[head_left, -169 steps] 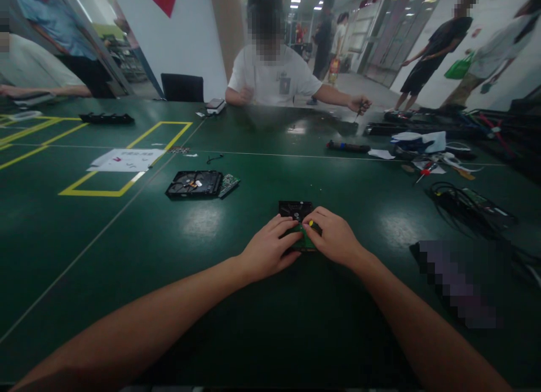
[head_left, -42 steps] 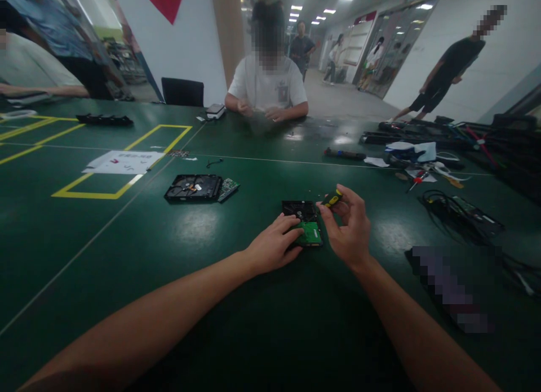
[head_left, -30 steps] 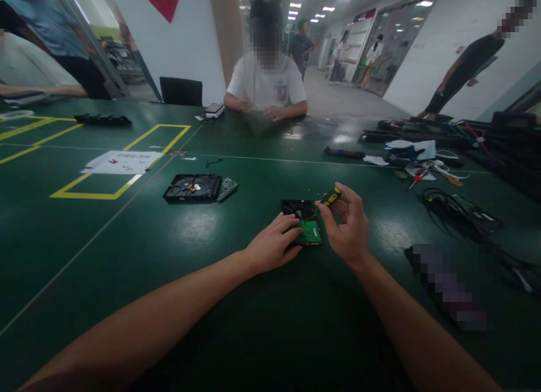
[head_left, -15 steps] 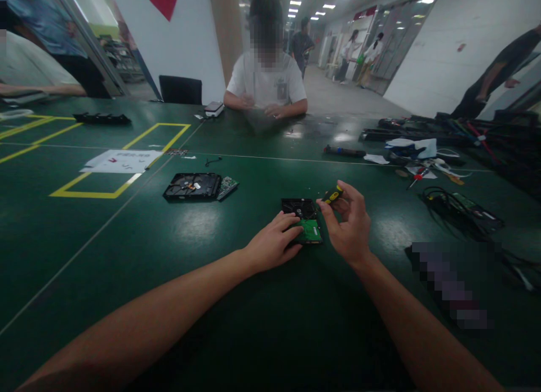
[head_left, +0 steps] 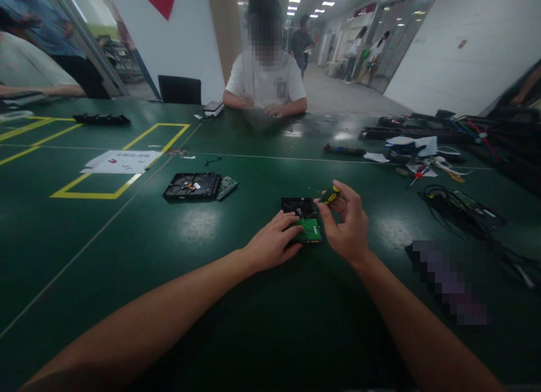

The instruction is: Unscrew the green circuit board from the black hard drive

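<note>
A hard drive (head_left: 313, 230) with a green circuit board and a black casing lies on the table in front of me. My left hand (head_left: 275, 237) rests on its left side, fingers spread over the board and thumb by the near edge. In my right hand (head_left: 349, 223) is a screwdriver (head_left: 329, 196) with a black and yellow handle, pinched between thumb and fingers and tilted. It points down toward the drive's right edge; its tip is too small to make out, so I cannot tell whether it touches.
Left of centre lies another hard drive (head_left: 192, 186), a loose circuit board (head_left: 228, 187) against it. Paper sheets (head_left: 122, 161) lie farther left. On the right are cables (head_left: 442, 203), a red screwdriver (head_left: 418, 175) and a dark tool (head_left: 344, 150). A person (head_left: 265, 82) sits opposite.
My right hand and the screwdriver have shifted very slightly left. My left hand and the hard drive stay in place.
</note>
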Action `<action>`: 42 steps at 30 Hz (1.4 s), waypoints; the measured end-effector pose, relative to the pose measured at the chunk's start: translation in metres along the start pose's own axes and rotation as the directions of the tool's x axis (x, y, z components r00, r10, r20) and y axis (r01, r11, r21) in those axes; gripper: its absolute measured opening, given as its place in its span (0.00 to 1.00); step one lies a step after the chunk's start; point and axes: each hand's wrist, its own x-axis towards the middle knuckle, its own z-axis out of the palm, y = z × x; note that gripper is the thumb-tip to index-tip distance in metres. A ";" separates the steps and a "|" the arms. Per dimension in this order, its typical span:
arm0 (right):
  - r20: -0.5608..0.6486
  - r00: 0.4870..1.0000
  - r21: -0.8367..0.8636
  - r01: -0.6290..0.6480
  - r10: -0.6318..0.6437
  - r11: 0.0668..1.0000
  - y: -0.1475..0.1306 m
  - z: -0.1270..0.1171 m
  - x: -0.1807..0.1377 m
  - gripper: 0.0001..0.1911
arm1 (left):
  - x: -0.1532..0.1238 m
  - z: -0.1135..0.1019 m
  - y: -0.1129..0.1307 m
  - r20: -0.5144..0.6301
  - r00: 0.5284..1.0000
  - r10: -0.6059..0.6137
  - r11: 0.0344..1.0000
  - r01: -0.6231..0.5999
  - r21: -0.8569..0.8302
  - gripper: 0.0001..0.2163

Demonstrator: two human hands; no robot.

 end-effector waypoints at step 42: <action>0.089 0.996 -0.049 0.015 -0.010 0.999 -0.007 -0.005 0.004 0.31 | -0.001 0.001 0.000 -0.009 1.000 -0.013 0.999 0.013 -0.032 0.18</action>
